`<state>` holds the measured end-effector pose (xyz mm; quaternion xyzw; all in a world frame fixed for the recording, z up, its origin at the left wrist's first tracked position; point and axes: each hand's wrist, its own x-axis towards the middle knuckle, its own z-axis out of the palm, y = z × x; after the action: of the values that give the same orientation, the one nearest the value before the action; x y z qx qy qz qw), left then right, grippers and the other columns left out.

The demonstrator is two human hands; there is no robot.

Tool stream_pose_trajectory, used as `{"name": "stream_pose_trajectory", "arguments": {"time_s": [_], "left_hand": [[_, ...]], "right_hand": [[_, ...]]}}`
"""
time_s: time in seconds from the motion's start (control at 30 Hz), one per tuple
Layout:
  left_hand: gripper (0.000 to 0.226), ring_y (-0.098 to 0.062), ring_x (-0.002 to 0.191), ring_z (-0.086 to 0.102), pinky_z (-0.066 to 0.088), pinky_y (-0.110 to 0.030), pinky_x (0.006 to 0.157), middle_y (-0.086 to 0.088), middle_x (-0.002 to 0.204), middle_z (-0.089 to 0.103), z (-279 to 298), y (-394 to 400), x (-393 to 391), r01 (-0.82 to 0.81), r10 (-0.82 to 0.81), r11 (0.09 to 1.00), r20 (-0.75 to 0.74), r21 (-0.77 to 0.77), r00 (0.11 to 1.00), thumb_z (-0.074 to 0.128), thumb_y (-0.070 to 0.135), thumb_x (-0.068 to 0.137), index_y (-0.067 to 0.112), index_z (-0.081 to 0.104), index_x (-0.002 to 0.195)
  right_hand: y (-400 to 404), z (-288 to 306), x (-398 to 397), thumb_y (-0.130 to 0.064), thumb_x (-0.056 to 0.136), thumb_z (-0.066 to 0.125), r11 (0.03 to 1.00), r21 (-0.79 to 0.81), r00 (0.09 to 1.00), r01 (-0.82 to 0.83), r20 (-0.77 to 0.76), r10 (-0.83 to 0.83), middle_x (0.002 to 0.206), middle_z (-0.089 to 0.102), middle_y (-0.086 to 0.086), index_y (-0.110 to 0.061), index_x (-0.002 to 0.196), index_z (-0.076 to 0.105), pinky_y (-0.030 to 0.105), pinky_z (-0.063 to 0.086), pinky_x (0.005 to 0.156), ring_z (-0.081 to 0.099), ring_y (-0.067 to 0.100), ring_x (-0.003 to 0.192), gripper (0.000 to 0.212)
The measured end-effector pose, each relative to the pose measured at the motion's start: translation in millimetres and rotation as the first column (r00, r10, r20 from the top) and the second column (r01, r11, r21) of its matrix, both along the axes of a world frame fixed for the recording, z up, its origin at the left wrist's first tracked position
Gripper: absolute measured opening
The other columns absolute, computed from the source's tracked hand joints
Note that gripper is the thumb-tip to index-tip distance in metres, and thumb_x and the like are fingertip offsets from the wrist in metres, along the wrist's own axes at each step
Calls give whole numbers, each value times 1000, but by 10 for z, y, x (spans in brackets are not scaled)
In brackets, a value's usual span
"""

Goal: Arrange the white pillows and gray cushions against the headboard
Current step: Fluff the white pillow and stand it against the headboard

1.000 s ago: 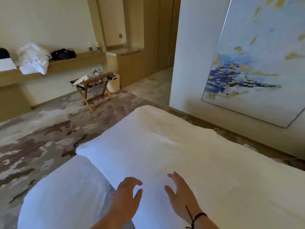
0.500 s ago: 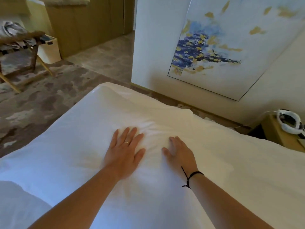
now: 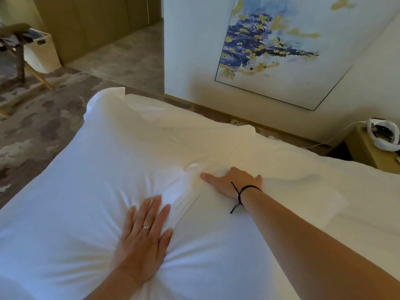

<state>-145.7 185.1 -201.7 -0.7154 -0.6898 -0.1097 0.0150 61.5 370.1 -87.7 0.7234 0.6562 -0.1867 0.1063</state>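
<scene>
A large white pillow [image 3: 91, 182] fills the lower left and middle of the view. My left hand [image 3: 144, 237] lies flat on it with straight fingers, pressing a dent into the fabric. My right hand [image 3: 232, 180] presses down further up, in the crease where the pillow meets another white pillow or bedding [image 3: 313, 191] to the right; its fingers sink into the cloth and are partly hidden. No gray cushion or headboard shows.
Patterned carpet [image 3: 39, 126] lies to the left. A wooden luggage rack [image 3: 19, 55] and a white bin [image 3: 43, 53] stand at the far left. A wall with a blue and gold painting [image 3: 279, 46] is ahead. A wooden nightstand [image 3: 365, 148] stands at the right.
Both hands went from hovering to pressing on the pillow. Since then my left hand slid nearer to me, my right hand pushed forward into the crease, and the view turned right.
</scene>
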Motion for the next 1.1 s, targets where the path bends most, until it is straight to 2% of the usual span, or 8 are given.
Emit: {"name": "stream_pose_trajectory", "arguments": {"time_s": [0.2,0.4,0.53,0.7,0.8,0.87,0.93,1.1], "left_hand": [[63,-27,149,12,10,-53,119,-5,163,14,-8,-59,-26,14,-14,1000,-12,-9,1000,21,49,98,19,20,154],[62,-25,149,14,11,-50,119,-5,162,16,238,-327,-61,10,-7,995,36,-104,999,17,47,100,16,21,153],[63,-24,148,19,15,-52,117,-8,159,25,541,-593,-47,8,8,995,153,-100,988,15,46,100,10,31,150],[50,-34,130,37,28,-61,108,-10,139,39,1366,-620,-86,67,-136,976,336,208,932,36,44,97,12,45,135],[53,-34,133,36,15,-58,115,-10,141,40,2064,-366,-125,144,-216,940,212,310,953,45,48,93,16,45,135],[54,-28,138,32,4,-54,118,-6,146,40,2509,-164,-112,127,-170,957,150,261,974,41,55,93,22,44,136],[62,-22,140,32,1,-54,118,0,147,44,2836,-43,-62,211,-226,964,78,163,971,31,66,93,27,40,140],[93,-14,146,22,2,-45,120,7,150,41,3092,-75,340,597,-603,797,-134,-90,786,30,94,72,40,28,147]], "right_hand": [[-207,-208,51,-88,67,35,999,7,994,-51,-94,51,77,54,-3,-25,73,48,41,36,83,50,24,78,65],[-663,-58,86,-55,90,42,991,132,951,3,-306,38,94,66,0,-27,74,52,37,40,85,61,27,96,34],[-1149,223,54,-66,88,39,960,269,912,75,-408,43,72,61,-3,-25,69,44,32,41,63,60,22,71,46],[-1752,879,237,-88,62,55,936,307,833,169,-553,31,47,46,-10,-25,61,38,19,26,40,43,5,42,65],[-2103,1324,415,-81,61,63,864,499,848,67,-485,214,37,32,-6,-31,55,23,20,27,36,35,10,36,65],[-2330,1581,583,-77,65,64,740,671,873,-35,-340,349,40,17,-4,-27,53,23,22,17,36,25,15,36,66],[-2582,1782,835,-75,67,63,640,764,883,-78,-245,400,40,24,-2,-18,50,32,30,25,37,31,18,38,67],[-3210,1978,1727,-75,64,73,517,843,910,-150,-87,406,48,29,-10,-24,55,38,22,15,56,33,14,47,62]]}}
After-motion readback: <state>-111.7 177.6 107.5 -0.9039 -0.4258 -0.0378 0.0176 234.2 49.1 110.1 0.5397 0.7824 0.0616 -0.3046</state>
